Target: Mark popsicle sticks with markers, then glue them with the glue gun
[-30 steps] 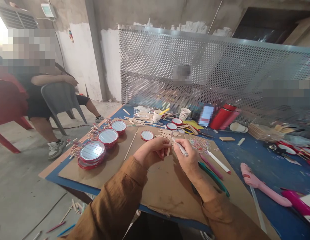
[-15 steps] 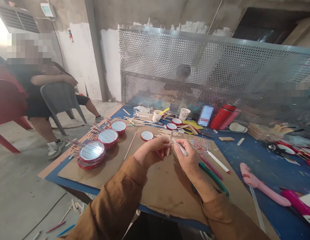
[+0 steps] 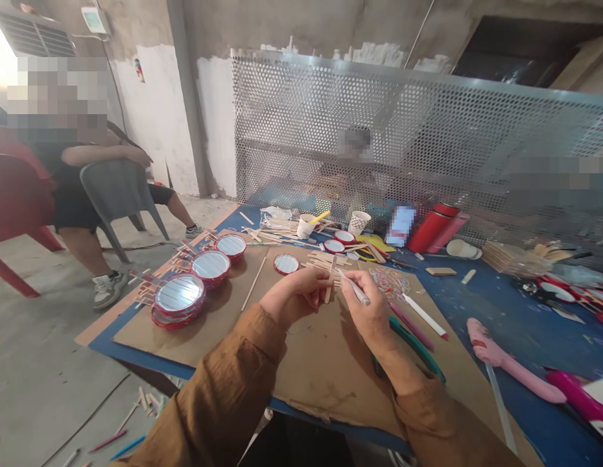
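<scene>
My left hand (image 3: 296,292) is closed around a bundle of wooden craft sticks (image 3: 331,277), and one stick stands out of it, with the fingers hiding the lower part. My right hand (image 3: 369,308) pinches a slim white tool (image 3: 356,288), its tip against the sticks. Both hands hover over a brown cardboard sheet (image 3: 321,370). Just right of my right hand lies a heap of coloured rubber bands (image 3: 389,283). Green-handled pliers (image 3: 415,347) and a white-handled tool (image 3: 423,316) lie below it. Further left stand several red-rimmed round discs with strings across them (image 3: 211,268).
The blue table's (image 3: 515,331) near edge runs below my arms. Paper cups (image 3: 358,222), a red flask (image 3: 430,228) and loose sticks stand at the back, before a perforated metal screen (image 3: 379,130). A person (image 3: 72,175) sits at left beside a grey chair (image 3: 114,194).
My hands hold the same grip. The right hand and white tool have shifted only slightly, and the view has moved a little.
</scene>
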A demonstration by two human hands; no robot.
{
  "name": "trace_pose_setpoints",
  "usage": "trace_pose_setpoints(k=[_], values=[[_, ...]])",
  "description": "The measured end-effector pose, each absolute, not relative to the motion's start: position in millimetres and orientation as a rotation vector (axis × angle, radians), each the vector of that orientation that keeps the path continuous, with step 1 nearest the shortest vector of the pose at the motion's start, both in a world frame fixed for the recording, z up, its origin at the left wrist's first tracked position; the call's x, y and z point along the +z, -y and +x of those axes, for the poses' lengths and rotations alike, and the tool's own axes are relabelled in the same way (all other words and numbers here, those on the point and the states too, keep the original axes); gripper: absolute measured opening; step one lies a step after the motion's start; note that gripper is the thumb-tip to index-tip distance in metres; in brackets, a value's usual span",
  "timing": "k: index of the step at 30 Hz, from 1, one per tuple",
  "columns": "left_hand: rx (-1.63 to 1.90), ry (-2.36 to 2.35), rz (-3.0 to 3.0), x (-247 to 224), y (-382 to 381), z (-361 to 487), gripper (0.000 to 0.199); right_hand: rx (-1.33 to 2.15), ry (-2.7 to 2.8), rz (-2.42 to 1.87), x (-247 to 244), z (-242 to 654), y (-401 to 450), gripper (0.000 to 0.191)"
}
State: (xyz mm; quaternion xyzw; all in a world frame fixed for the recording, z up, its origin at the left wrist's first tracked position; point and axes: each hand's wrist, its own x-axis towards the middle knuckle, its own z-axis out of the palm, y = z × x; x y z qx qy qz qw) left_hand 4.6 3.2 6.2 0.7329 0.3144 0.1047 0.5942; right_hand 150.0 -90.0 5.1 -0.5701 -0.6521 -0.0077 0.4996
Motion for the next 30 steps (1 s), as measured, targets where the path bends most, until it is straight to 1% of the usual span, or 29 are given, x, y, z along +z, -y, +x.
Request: trace_pose_setpoints(k=[15,20,30], values=[[0.278,-0.717,1.672,3.7,-3.7,4.7,0.031,0.009,1.623,-1.373,3.7,147.6,89.4,0.017],[0.263,-0.722,1.685,2.6,-4.6,5.3,0.036,-0.023,1.581,-1.386,4.4,148.0,89.8,0.016],[0.284,-0.731,1.732,0.4,-3.1,6.4,0.034,-0.031,1.560,-1.400,4.0,150.1,89.1,0.017]])
